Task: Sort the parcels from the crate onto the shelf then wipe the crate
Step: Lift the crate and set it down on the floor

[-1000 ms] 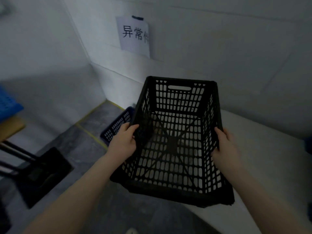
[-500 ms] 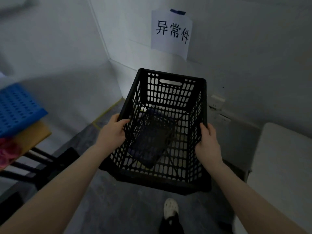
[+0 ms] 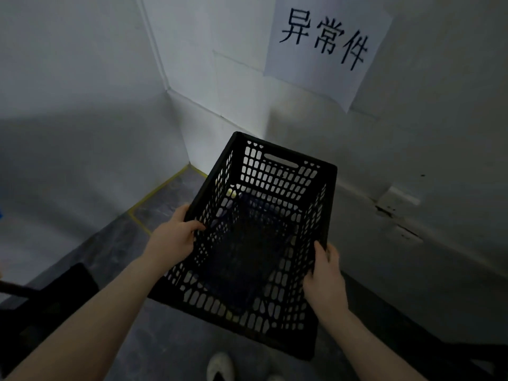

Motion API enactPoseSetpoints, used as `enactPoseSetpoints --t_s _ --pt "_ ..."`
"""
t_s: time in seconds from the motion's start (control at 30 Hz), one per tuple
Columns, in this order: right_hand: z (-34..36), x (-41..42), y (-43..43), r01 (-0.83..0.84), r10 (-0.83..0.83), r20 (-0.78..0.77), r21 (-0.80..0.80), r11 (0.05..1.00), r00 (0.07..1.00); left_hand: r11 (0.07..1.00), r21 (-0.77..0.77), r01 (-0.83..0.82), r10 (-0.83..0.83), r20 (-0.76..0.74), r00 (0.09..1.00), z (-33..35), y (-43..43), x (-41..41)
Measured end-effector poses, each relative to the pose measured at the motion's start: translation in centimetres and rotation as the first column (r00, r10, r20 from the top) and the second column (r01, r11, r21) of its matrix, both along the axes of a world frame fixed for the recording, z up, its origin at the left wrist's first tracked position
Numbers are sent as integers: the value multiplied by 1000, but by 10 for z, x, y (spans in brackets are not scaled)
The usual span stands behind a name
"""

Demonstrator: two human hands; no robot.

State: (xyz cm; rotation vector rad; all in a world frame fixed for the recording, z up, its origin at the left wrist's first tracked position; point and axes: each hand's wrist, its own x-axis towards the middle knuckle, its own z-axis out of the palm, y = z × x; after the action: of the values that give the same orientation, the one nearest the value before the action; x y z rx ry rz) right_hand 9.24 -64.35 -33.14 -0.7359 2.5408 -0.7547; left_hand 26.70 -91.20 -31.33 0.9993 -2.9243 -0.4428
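Note:
A black perforated plastic crate (image 3: 280,166) hangs in the air in front of me, tilted with its far end higher. My left hand (image 3: 174,239) grips its left rim and my right hand (image 3: 324,281) grips its right wall. No parcel shows inside it. Through its holed bottom a dark blue crate (image 3: 247,259) shows on the floor beneath, mostly hidden.
White walls meet in a corner ahead. A paper sign (image 3: 327,45) with black characters hangs on the right wall. Yellow tape (image 3: 159,188) marks the grey floor. A black shape (image 3: 55,295) lies at the left. My white shoe (image 3: 220,365) is below.
I have carried the crate left and forward, away from the white surface at the right, into the wall corner. It now hangs over the blue crate. The blue and orange things at the left have left view.

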Motion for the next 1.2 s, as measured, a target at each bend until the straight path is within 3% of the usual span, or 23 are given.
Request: enactPoseSetpoints --t_s 0.33,0.53,0.83,1.03,1.2 --pt "-184 -16 -100 108 -108 7 4 994 994 992 10 126 -127 29 992 -185 -118 -48" --pt "-252 -23 -128 179 -179 -10 88 980 984 976 23 217 -217 30 976 -266 -160 -76" --pt "-260 -6 -153 207 -213 32 134 969 977 981 23 194 -193 -12 981 -306 -183 -75" --pt "-256 1 -164 227 -246 94 171 959 965 986 -23 166 -166 32 986 -308 -194 -84" --pt "-268 9 -154 168 -196 106 228 959 975 987 32 157 -160 99 982 -324 -187 -67"
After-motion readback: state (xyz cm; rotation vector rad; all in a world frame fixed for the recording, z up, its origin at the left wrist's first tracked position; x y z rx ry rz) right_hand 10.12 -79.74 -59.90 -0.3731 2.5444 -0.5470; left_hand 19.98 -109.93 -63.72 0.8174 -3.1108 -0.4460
